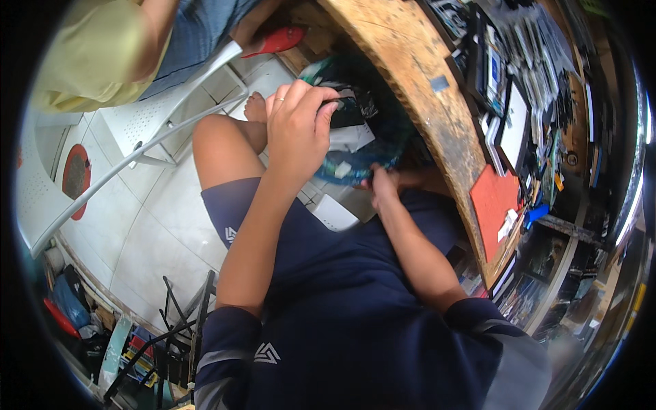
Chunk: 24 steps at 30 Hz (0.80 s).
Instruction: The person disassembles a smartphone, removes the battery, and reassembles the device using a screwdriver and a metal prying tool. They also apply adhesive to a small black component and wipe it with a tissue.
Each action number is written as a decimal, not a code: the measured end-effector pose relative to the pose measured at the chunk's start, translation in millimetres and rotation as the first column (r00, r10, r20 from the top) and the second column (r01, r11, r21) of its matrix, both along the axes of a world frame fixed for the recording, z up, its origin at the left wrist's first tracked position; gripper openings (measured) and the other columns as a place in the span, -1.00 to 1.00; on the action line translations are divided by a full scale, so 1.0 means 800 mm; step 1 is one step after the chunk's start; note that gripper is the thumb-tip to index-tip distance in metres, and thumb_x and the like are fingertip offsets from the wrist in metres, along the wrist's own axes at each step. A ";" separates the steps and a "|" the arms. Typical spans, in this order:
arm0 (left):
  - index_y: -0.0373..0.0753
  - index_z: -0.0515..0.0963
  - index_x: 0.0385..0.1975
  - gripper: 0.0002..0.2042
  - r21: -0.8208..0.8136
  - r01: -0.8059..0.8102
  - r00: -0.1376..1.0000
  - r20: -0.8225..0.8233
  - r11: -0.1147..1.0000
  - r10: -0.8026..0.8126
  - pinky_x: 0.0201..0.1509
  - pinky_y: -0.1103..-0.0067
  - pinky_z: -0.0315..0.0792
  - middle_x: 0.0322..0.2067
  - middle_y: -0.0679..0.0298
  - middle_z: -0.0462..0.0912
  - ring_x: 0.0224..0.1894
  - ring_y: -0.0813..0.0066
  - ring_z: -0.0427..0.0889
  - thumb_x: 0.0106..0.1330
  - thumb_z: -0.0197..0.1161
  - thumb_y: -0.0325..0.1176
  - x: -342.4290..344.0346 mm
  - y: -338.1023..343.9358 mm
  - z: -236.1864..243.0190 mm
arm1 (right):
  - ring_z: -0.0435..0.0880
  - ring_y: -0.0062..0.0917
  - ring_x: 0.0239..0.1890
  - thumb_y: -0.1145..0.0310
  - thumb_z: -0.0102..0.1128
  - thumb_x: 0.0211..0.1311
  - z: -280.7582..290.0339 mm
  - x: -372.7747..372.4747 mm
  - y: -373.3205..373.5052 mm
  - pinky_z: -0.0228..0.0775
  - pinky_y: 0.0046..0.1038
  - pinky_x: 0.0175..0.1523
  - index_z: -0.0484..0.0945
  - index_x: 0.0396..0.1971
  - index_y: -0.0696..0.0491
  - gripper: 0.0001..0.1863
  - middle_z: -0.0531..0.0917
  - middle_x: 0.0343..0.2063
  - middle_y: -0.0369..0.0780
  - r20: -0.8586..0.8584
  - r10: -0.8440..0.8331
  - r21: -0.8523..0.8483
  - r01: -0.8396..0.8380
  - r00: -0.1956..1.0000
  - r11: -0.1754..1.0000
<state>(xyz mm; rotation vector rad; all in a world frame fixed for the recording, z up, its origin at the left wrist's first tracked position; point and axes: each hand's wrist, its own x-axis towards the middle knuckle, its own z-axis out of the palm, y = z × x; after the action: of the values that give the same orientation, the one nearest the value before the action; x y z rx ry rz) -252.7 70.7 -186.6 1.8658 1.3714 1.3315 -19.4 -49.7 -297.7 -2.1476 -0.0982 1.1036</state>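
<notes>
Two bare hands worked below the edge of a worn wooden workbench [417, 82], over a dark teal plastic basket [383, 160] that sat on the floor between the person's knees. The left hand [297, 130] was curled, its fingers bent over a small black flat object [342, 113] at the near rim of the basket; a ring showed on one finger. Whether the fingers fully pinched that object could not be told, since they covered most of it. The right hand [383, 184] lay lower and to the right, closed on the front rim of the basket, with its fingertips hidden behind the rim. Inside the basket, between the two hands, lay pale rectangular pieces [352, 140] and dark wrappers, blurred together. The basket stood just under the bench edge, touching both hands. On the bench top an orange-red flat mat [493, 201] lay near the edge, with stacks of dark flat devices [506, 75] beyond it. A white plastic chair [147, 126] stood well apart on the left, with another person seated on it.
</notes>
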 end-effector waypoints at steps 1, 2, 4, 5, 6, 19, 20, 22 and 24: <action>-0.14 0.73 -0.22 -0.88 0.008 0.031 0.999 -0.026 0.999 -0.031 0.13 0.29 0.35 -0.27 0.28 0.64 -0.04 0.16 0.60 0.29 0.45 -0.44 0.012 -0.005 -0.009 | 0.70 -0.47 -0.36 0.36 0.35 0.41 0.005 0.002 -0.025 0.61 -0.48 -0.50 0.58 0.01 0.18 -0.71 0.67 -0.21 -0.19 0.016 0.023 -0.017 -0.023 1.000 1.000; -0.14 0.73 -0.22 -0.89 0.014 0.062 0.997 -0.053 0.998 -0.061 0.12 0.29 0.35 -0.27 0.28 0.64 -0.04 0.16 0.60 0.28 0.46 -0.44 0.024 -0.012 -0.020 | 0.71 -0.46 -0.32 0.36 0.37 0.40 0.008 0.002 -0.045 0.63 -0.45 -0.42 0.57 0.02 0.19 -0.69 0.68 -0.20 -0.18 0.032 0.046 -0.035 -0.045 0.998 0.998; -0.15 0.75 -0.23 -0.88 -0.050 0.097 0.990 -0.099 0.994 -0.102 0.12 0.29 0.37 -0.30 0.28 0.64 -0.07 0.16 0.62 0.26 0.48 -0.44 0.041 -0.036 -0.042 | 0.71 -0.44 -0.25 0.38 0.41 0.37 0.014 0.001 -0.071 0.64 -0.43 -0.28 0.57 0.04 0.22 -0.65 0.69 -0.17 -0.16 0.174 0.136 -0.071 -0.125 0.975 0.990; -0.16 0.75 -0.23 -0.88 -0.082 0.104 0.986 -0.122 0.991 -0.114 0.12 0.30 0.38 -0.32 0.28 0.64 -0.08 0.15 0.62 0.26 0.48 -0.44 0.047 -0.049 -0.052 | 0.71 -0.44 -0.22 0.39 0.43 0.36 0.017 0.000 -0.078 0.62 -0.42 -0.22 0.56 0.06 0.23 -0.62 0.69 -0.16 -0.15 0.299 0.203 -0.096 -0.182 0.932 0.978; -0.16 0.76 -0.24 -0.88 -0.162 0.115 0.977 -0.160 0.980 -0.141 0.12 0.30 0.38 -0.33 0.28 0.63 -0.09 0.15 0.62 0.25 0.49 -0.44 0.051 -0.060 -0.061 | 0.70 -0.43 -0.19 0.40 0.44 0.34 0.022 0.001 -0.083 0.61 -0.42 -0.15 0.56 0.07 0.24 -0.60 0.70 -0.14 -0.14 0.416 0.268 -0.129 -0.235 0.869 0.963; -0.26 0.48 0.28 -0.49 -0.087 0.169 0.971 -0.155 0.982 -0.181 0.21 0.21 0.51 -0.17 0.12 0.81 0.01 0.06 0.74 0.33 0.42 -0.59 0.078 -0.121 -0.084 | 0.62 -0.65 -0.47 -0.16 0.18 0.62 0.052 -0.012 0.006 0.49 -0.58 -0.31 0.70 -0.27 0.16 -0.41 0.70 -0.42 -0.30 -0.279 0.481 0.378 -0.366 0.831 0.851; -0.27 0.48 0.27 -0.49 -0.106 0.164 0.974 -0.138 0.981 -0.178 0.18 0.23 0.54 -0.15 0.09 0.80 0.00 0.07 0.76 0.33 0.43 -0.59 0.078 -0.127 -0.085 | 0.62 -0.66 -0.47 -0.18 0.16 0.63 0.046 -0.016 0.007 0.49 -0.57 -0.32 0.70 -0.28 0.15 -0.39 0.70 -0.42 -0.30 -0.297 0.457 0.374 -0.338 0.838 0.863; -0.29 0.48 0.27 -0.49 -0.148 0.149 0.981 -0.099 0.978 -0.165 0.13 0.26 0.60 -0.13 0.03 0.77 -0.03 0.09 0.80 0.32 0.44 -0.61 0.076 -0.134 -0.089 | 0.63 -0.67 -0.43 -0.12 0.14 0.66 0.036 -0.022 0.000 0.50 -0.57 -0.29 0.69 -0.25 0.13 -0.45 0.71 -0.40 -0.30 -0.335 0.491 0.439 -0.328 0.804 0.837; -0.31 0.49 0.24 -0.51 -0.099 0.143 0.979 -0.129 0.985 -0.156 0.08 0.31 0.64 -0.11 -0.01 0.75 -0.04 0.13 0.83 0.33 0.45 -0.63 0.072 -0.137 -0.092 | 0.63 -0.68 -0.41 -0.07 0.11 0.68 0.028 -0.027 -0.008 0.49 -0.59 -0.28 0.69 -0.22 0.12 -0.48 0.71 -0.39 -0.30 -0.364 0.477 0.460 -0.291 0.800 0.839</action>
<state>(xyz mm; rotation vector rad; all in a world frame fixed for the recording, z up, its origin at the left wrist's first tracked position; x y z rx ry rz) -195.0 -38.7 -260.6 1.9876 1.3044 1.0691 -40.9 -56.0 -275.7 -1.4918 -0.5164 1.6632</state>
